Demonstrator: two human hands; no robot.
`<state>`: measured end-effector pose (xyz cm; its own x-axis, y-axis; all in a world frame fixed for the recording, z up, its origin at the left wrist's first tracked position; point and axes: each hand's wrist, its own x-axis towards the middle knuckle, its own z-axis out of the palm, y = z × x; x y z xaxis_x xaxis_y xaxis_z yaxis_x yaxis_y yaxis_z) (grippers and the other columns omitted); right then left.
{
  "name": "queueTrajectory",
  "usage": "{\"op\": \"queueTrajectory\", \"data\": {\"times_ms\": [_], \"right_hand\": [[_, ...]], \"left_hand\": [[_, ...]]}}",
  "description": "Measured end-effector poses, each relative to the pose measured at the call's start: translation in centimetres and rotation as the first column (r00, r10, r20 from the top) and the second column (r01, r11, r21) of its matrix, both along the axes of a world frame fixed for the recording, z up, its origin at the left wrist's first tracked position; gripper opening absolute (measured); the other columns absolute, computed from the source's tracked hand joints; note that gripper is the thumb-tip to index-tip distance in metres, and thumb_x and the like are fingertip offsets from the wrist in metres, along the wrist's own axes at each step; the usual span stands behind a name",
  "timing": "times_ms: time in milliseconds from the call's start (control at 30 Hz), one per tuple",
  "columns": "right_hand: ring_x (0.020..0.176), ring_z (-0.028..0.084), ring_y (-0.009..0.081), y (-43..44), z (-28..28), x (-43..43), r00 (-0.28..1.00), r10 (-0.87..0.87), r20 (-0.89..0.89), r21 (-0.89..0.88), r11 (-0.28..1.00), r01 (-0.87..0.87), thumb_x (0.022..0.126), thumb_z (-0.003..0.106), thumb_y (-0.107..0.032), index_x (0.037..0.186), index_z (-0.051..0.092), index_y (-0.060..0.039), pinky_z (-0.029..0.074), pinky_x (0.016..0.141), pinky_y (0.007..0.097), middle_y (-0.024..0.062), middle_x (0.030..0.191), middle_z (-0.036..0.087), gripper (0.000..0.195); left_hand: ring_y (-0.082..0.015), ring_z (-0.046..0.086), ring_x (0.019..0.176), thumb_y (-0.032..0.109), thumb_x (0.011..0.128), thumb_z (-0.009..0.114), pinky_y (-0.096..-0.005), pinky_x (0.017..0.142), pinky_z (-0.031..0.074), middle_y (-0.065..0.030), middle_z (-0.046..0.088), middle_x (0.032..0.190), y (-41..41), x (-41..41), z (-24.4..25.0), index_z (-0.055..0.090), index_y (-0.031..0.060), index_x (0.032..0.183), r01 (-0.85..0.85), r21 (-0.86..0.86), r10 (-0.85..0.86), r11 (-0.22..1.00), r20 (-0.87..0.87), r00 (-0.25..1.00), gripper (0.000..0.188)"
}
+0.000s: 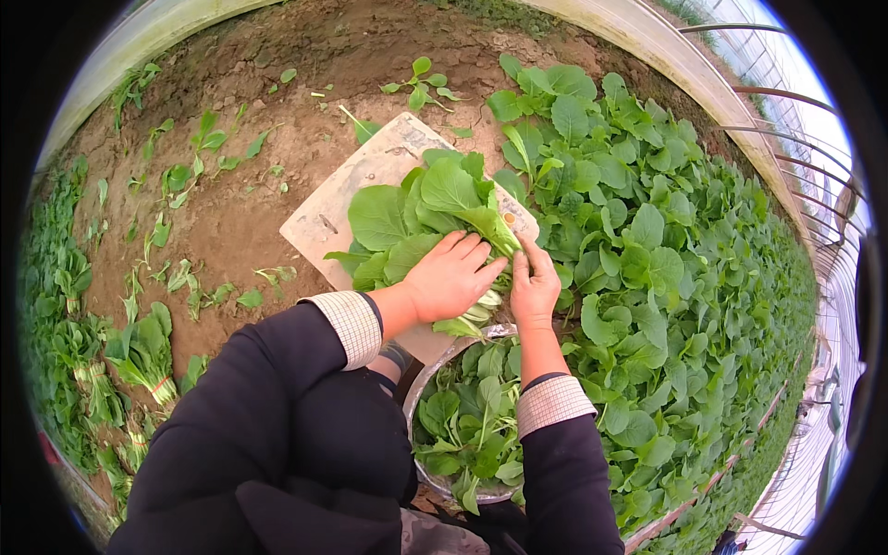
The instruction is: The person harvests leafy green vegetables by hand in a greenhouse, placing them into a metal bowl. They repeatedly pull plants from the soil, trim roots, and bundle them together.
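A bunch of leafy greens (409,222) lies on a worn, pale board (316,211), its leaves to the left and its pale stems bunched towards me. My left hand (451,274) is laid across the stems and leaf bases, fingers curved over them, holding the bunch against the board. At the bunch's right side, my right hand (534,281) pinches the stem end of one leafy plant (491,225) between thumb and fingers. Just beyond my right fingers a small orange round item (510,218) shows on the board. The undersides of both hands are hidden.
Below the board stands a round metal-rimmed tub (415,399) of loose greens (472,416). Growing greens (652,277) fill the right side. Tied bunches (149,357) lie at left, and scattered leaves (177,177) dot the bare soil (229,257). A pale border (701,66) curves behind.
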<state>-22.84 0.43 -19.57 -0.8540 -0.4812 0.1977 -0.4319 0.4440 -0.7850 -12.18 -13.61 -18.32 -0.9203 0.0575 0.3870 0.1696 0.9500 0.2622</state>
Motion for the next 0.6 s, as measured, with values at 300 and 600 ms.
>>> {"op": "queueTrajectory", "data": {"times_ms": [300,600], "right_hand": [[0.096,0.058,0.0295,-0.8,0.1,0.1,0.988,0.097,-0.121,0.136,0.987,-0.080,0.088,0.058,-0.010,0.121,0.062,-0.0222,0.047,0.085,0.0380,0.0099,0.107,0.062,0.035],[0.111,0.052,0.0344,0.2,-0.1,1.5,1.000,-0.014,-0.006,0.010,1.000,0.014,0.089,0.058,-0.017,0.129,0.052,-0.0096,0.044,0.093,0.0406,0.0158,0.122,0.054,0.041]], "left_hand": [[-0.0310,0.043,0.122,0.018,0.077,0.063,-0.0459,0.105,0.031,-0.0138,0.048,0.127,0.2,-0.1,0.3,0.062,0.0147,0.112,-0.038,-0.006,0.038,0.999,-0.060,0.997,0.035],[-0.0263,0.026,0.140,0.033,0.081,0.059,-0.0497,0.114,0.009,-0.0082,0.036,0.146,0.5,-0.2,-0.2,0.043,0.0130,0.138,-0.076,-0.083,0.083,0.994,0.090,0.992,0.062]]}}
